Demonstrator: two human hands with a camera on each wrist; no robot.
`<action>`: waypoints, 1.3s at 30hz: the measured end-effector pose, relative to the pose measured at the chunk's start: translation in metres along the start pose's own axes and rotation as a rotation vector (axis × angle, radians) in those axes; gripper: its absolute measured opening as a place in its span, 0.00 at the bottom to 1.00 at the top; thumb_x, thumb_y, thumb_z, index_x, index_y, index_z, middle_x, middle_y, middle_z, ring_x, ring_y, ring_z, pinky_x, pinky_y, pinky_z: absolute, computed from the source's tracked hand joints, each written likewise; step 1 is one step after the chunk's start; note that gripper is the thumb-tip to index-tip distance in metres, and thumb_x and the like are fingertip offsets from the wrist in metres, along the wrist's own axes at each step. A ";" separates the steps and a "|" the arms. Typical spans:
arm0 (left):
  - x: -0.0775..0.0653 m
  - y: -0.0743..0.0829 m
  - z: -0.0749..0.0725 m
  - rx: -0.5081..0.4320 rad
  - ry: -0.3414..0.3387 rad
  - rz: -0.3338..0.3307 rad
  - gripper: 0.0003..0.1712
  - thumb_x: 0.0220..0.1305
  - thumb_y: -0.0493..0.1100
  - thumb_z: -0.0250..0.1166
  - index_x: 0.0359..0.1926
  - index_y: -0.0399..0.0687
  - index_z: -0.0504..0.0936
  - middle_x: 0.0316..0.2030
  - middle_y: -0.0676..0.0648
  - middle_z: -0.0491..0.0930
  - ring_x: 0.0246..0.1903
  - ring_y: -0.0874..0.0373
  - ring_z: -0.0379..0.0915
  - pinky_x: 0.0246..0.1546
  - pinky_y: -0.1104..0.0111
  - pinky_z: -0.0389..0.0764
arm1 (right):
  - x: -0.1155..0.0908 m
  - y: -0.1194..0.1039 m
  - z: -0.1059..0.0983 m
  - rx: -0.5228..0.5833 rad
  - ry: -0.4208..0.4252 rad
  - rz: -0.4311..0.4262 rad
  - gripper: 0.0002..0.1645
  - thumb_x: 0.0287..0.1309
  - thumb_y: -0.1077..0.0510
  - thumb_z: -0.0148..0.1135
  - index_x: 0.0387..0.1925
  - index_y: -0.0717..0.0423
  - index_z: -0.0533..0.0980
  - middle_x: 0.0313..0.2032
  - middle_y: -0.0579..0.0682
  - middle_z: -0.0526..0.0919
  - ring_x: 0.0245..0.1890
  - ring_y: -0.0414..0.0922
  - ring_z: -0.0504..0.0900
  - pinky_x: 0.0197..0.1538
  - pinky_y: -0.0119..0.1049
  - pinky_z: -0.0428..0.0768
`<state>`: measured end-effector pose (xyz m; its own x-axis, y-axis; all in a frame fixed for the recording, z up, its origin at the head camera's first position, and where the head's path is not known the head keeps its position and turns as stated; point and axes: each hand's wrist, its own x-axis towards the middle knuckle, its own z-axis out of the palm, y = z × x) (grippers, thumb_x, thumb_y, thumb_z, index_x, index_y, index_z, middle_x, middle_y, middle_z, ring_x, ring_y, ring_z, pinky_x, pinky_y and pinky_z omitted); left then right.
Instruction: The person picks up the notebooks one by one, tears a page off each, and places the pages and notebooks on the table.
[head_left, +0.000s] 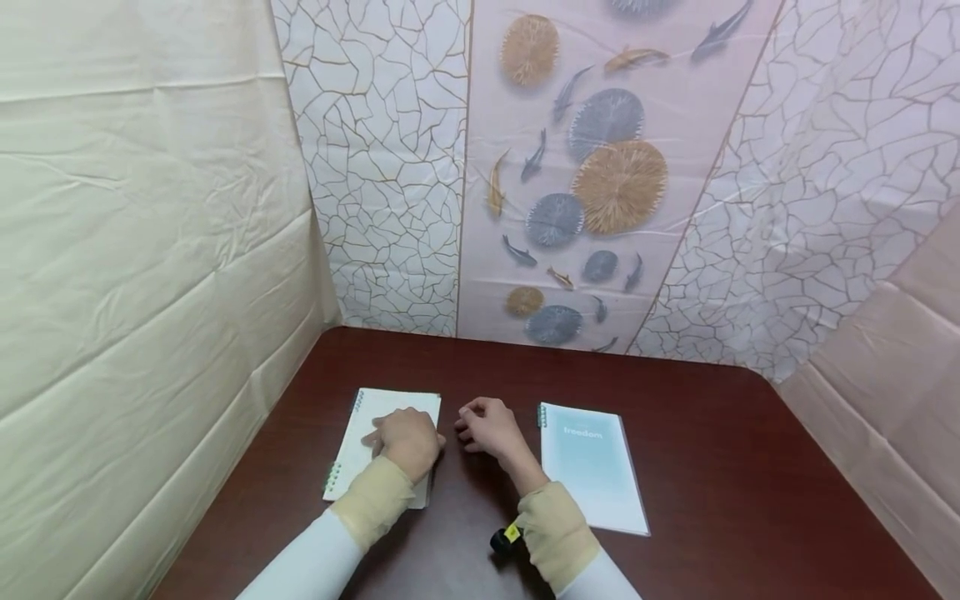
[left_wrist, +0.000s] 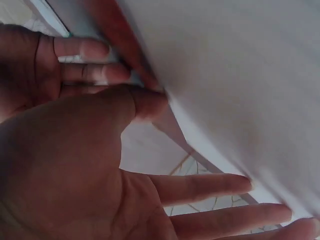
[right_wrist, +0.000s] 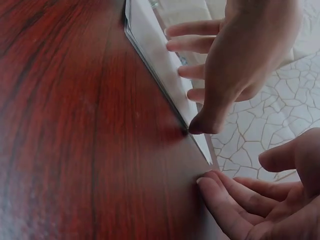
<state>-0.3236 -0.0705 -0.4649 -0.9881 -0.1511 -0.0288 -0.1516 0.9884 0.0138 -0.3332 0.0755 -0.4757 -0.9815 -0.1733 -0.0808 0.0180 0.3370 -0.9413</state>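
Observation:
A white notebook (head_left: 382, 404) with spiral rings on its left edge lies on the table at left. My left hand (head_left: 405, 437) rests over its right half. In the left wrist view its fingers are spread and straight against the page (left_wrist: 240, 75), with the thumb at the notebook's edge. The right wrist view also shows that thumb low beside the edge. Just right of the notebook, my right hand (head_left: 491, 429) holds nothing. Its fingertips (right_wrist: 212, 182) are loosely bent and touch or hover near the tabletop; which one I cannot tell.
A second spiral notebook (head_left: 592, 475), pale blue with "freedom" printed on it, lies right of my right forearm. Beside that wrist sits a small black object (head_left: 501, 543) with a yellow label. Cloth hangings (head_left: 375, 183) enclose the dark red table (head_left: 720, 467).

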 end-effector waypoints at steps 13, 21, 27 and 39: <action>-0.012 0.015 -0.004 0.082 0.040 0.110 0.16 0.78 0.37 0.57 0.49 0.38 0.91 0.49 0.34 0.87 0.49 0.22 0.82 0.30 0.39 0.87 | 0.000 0.005 0.004 -0.180 -0.021 -0.094 0.16 0.80 0.55 0.57 0.56 0.61 0.83 0.43 0.56 0.88 0.39 0.46 0.88 0.39 0.41 0.87; -0.011 0.005 -0.007 0.102 0.097 0.186 0.07 0.70 0.36 0.67 0.39 0.39 0.91 0.35 0.37 0.88 0.35 0.38 0.88 0.26 0.47 0.89 | -0.002 0.005 0.007 -0.502 0.051 -0.260 0.15 0.77 0.55 0.62 0.55 0.60 0.84 0.43 0.51 0.88 0.41 0.46 0.85 0.45 0.45 0.84; -0.014 -0.003 -0.012 0.020 0.146 0.247 0.08 0.70 0.38 0.67 0.35 0.39 0.90 0.30 0.40 0.87 0.33 0.46 0.87 0.29 0.54 0.88 | -0.007 0.003 0.009 -0.652 0.087 -0.323 0.17 0.74 0.52 0.65 0.54 0.59 0.84 0.42 0.52 0.87 0.43 0.49 0.85 0.47 0.47 0.84; -0.018 -0.012 -0.035 -0.108 0.158 0.200 0.12 0.64 0.41 0.72 0.26 0.40 0.87 0.24 0.43 0.85 0.28 0.48 0.86 0.23 0.55 0.87 | -0.018 -0.003 0.013 -0.881 0.002 -0.349 0.34 0.66 0.36 0.70 0.62 0.54 0.81 0.58 0.56 0.82 0.58 0.58 0.79 0.55 0.56 0.80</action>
<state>-0.3044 -0.0802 -0.4299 -0.9892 0.0372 0.1415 0.0531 0.9925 0.1103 -0.3132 0.0655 -0.4754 -0.9046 -0.3953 0.1596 -0.4263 0.8439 -0.3259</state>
